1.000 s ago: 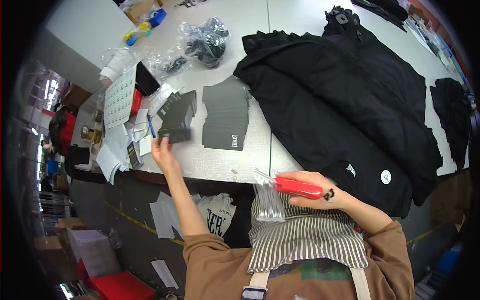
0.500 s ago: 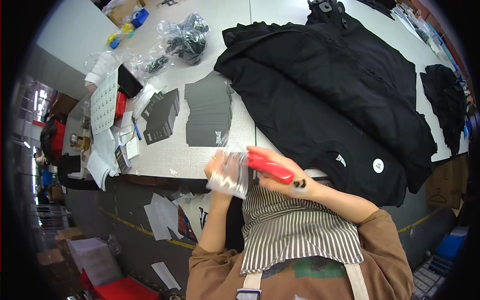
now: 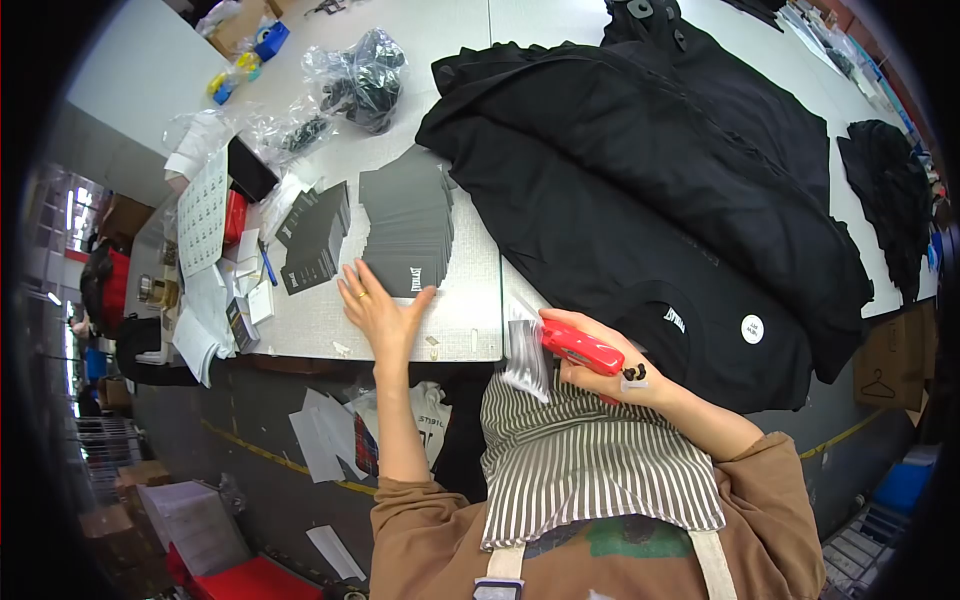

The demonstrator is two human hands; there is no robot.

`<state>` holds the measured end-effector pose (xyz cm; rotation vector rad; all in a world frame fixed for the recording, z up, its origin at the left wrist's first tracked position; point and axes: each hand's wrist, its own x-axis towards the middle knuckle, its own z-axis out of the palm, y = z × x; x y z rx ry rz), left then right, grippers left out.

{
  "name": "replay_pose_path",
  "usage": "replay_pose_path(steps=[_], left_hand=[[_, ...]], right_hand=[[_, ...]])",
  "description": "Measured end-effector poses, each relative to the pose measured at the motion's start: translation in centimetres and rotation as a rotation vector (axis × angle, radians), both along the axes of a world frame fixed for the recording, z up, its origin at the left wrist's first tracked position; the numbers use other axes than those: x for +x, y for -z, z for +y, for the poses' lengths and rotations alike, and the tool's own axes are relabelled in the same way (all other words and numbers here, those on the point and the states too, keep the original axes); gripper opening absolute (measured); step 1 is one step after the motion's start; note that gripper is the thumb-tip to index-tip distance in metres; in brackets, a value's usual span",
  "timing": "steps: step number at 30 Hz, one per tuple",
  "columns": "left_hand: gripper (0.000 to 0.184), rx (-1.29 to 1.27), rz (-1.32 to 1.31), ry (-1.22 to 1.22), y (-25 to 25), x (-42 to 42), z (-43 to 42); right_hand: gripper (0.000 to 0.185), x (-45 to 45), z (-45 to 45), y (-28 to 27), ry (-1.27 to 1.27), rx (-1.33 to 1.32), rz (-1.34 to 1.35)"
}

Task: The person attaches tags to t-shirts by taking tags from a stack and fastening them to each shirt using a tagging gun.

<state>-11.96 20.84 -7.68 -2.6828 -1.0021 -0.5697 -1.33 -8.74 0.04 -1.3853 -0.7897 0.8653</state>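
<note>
My right hand [image 3: 590,360] is wrapped round a red tagging gun [image 3: 585,347] at the table's front edge. From the gun's front hangs a clip of clear plastic tag fasteners [image 3: 528,355]. My left hand [image 3: 385,318] reaches over the table with its fingers spread. Its fingertips are at the near end of a fanned stack of dark grey hang tags [image 3: 405,225] with white lettering, thumb on one side and fingers on the other. A second, smaller fan of grey tags [image 3: 316,240] lies to its left. Beside my right hand lies a black shirt [image 3: 620,210] with a round white sticker [image 3: 751,329].
Clear plastic bags with black items [image 3: 365,90] lie at the back left. A printed sheet [image 3: 203,210], a dark phone-like slab [image 3: 251,168], a blue pen [image 3: 267,262] and small papers crowd the left side. Another black garment [image 3: 880,205] hangs over the right edge.
My left hand has left the fastener clip and moved left to the larger tag stack, its fingers spreading. My right hand has shifted slightly right and down with the tagging gun.
</note>
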Motion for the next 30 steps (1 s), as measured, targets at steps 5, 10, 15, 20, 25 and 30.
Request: replay_pose_path(steps=[5,10,15,20,25,30], left_hand=[[0.066,-0.179,-0.132,-0.005,0.5,-1.9,3.2],[0.029,-0.607,-0.685,0.049,-0.7,-1.8,2.3],[0.012,-1.017,-0.762,0.221,-7.8,0.6,-9.1],[0.012,-1.11,-0.584,0.418,-7.8,1.5,-14.5],[0.011,-1.021,-0.508,0.53,-6.7,2.6,-16.4],[0.012,-0.991,-0.559,0.763,-5.6,3.9,-19.6]], right_hand=[[0.065,0.1,-0.5,-0.4,-0.023,-0.062,0.036],[0.067,-0.2,-0.8,0.5,-0.051,0.019,0.026],[0.069,-0.6,-0.4,-0.6,-0.047,0.094,-0.491],[0.071,-0.7,-1.4,0.2,0.122,-0.062,-0.692],[0.071,-0.6,-3.6,0.7,0.163,-0.056,-0.632],[0.071,-0.2,-6.6,-0.2,0.299,0.095,-0.469]])
